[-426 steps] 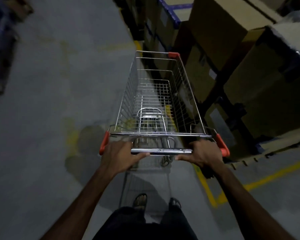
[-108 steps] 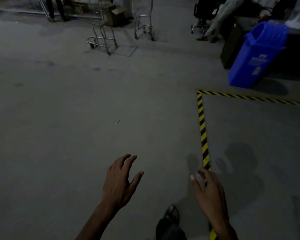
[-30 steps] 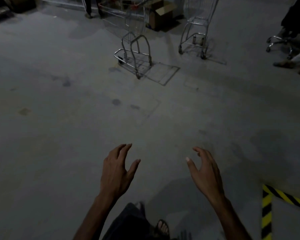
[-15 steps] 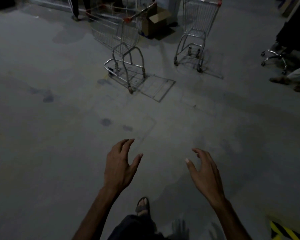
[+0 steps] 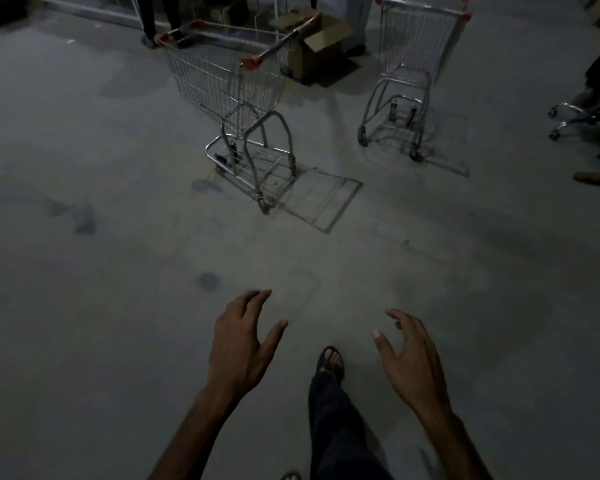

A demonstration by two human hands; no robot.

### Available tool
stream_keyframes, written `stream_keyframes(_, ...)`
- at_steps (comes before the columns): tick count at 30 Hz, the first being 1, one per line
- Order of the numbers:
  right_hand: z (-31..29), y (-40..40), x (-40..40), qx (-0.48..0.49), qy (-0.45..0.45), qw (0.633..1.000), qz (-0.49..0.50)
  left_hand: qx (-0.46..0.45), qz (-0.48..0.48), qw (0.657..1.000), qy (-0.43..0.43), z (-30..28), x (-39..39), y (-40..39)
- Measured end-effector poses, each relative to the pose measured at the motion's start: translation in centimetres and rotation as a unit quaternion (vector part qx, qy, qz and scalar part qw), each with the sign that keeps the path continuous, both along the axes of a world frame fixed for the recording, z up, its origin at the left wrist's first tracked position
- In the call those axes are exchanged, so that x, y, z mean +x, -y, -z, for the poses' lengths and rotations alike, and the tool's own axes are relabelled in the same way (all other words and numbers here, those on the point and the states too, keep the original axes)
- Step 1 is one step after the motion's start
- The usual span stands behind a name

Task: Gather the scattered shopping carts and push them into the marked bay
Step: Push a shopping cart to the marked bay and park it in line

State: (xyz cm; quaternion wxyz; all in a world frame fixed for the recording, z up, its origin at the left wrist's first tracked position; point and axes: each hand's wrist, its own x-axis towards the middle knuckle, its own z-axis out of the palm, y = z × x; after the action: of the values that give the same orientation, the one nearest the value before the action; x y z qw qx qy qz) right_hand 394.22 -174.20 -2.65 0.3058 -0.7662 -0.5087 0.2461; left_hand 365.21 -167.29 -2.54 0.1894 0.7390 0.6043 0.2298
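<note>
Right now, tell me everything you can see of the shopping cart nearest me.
The nearest shopping cart is bare silver wire and tube, with red caps at the basket's corners. The basket looks empty. It stands upright on its wheels on the grey concrete floor, set at an angle, its lower frame towards the camera. Nothing visibly touches it; both hands are far short of it.

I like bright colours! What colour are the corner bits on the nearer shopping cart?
Red, on the nearer cart, seen in the head view.
</note>
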Motion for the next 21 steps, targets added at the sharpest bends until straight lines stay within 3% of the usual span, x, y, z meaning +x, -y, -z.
stream_keyframes(12, -0.8, -27.1, 8.3, 0.009, -0.015, 0.998, -0.056, 0.010, -0.028, 0.999, -0.027, -2.8, 8.6, -24.0)
stream_keyframes(21, -0.6, -42.0, 11.6, 0.005, -0.004, 0.997, -0.072, -0.003, -0.040, 0.999, -0.013, -1.4, 12.0, -37.2)
